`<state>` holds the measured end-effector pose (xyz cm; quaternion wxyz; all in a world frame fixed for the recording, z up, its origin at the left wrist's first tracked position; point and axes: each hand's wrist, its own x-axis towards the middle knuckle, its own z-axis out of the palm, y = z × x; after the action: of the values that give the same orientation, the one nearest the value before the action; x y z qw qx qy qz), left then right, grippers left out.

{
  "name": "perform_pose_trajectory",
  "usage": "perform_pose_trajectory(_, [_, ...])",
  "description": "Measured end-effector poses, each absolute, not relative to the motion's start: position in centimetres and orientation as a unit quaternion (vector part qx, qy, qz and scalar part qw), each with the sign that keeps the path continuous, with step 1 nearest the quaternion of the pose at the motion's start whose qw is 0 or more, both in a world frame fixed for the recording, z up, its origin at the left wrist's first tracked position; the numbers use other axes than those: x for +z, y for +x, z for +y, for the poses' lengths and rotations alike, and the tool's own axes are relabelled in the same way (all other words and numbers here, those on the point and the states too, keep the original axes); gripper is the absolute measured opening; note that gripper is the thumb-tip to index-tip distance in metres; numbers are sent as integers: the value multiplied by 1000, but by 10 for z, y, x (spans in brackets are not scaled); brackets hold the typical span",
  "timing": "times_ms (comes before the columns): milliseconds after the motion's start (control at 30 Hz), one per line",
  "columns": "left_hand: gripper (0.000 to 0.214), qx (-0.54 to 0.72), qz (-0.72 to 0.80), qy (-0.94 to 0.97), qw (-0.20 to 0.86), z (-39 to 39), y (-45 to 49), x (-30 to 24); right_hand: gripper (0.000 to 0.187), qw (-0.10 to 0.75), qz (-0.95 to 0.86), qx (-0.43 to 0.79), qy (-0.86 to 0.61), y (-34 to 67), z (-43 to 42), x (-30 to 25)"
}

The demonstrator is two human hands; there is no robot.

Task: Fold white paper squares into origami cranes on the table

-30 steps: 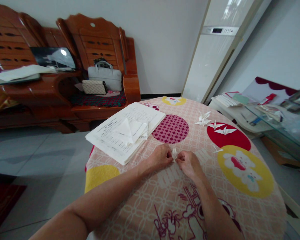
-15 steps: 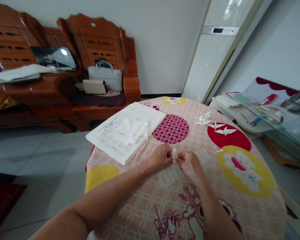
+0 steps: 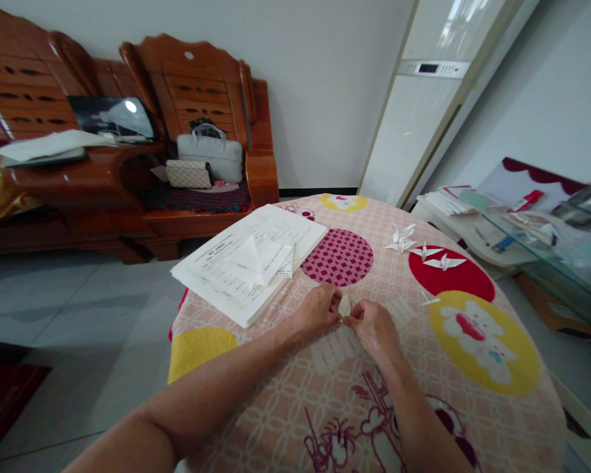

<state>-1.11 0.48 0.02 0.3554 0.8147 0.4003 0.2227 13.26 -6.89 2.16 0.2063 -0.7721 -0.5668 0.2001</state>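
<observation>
Between my two hands is a small folded piece of white paper (image 3: 344,306), its pointed end facing away from me. My left hand (image 3: 319,307) pinches its left side, fingers curled. From the right, the thumb and fingertips of my right hand (image 3: 373,322) close on its lower edge. Both hands rest low over the patterned tablecloth (image 3: 285,394). Several folded paper cranes (image 3: 444,262) lie to the far right on the cloth. A stack of printed sheets (image 3: 217,263) is at the left, with folded white paper pieces (image 3: 259,259) on top.
A wooden armchair (image 3: 207,79) behind the table holds a grey bag (image 3: 217,157) and a quilted purse (image 3: 189,173). At the right stands a glass-topped side table (image 3: 526,249) with papers and clutter. A tall white air conditioner (image 3: 404,118) stands by the wall.
The folded paper now shows a broader face between my fingers. My right fingertips have shifted slightly down and left along it. The view has tilted up a little.
</observation>
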Motion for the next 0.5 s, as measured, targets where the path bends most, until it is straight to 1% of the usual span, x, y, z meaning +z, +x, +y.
perform_pose_trajectory(200, [24, 195, 410, 810, 371, 7, -10, 9, 11, 218, -597, 191, -748, 135, -70, 17])
perform_pose_trajectory(300, [18, 175, 410, 813, 374, 6, -9, 15, 17, 232, -601, 199, -738, 137, -71, 16])
perform_pose_trajectory(367, [15, 170, 411, 815, 371, 5, -10, 16, 18, 241, -601, 206, -734, 139, -71, 15])
perform_pose_trajectory(433, [12, 178, 403, 814, 378, 4, -11, 13, 17, 261, -602, 222, -722, 141, -70, 14])
perform_pose_trajectory(500, [12, 201, 384, 802, 411, 4, -12, 8, 16, 298, -599, 259, -696, 144, -70, 11])
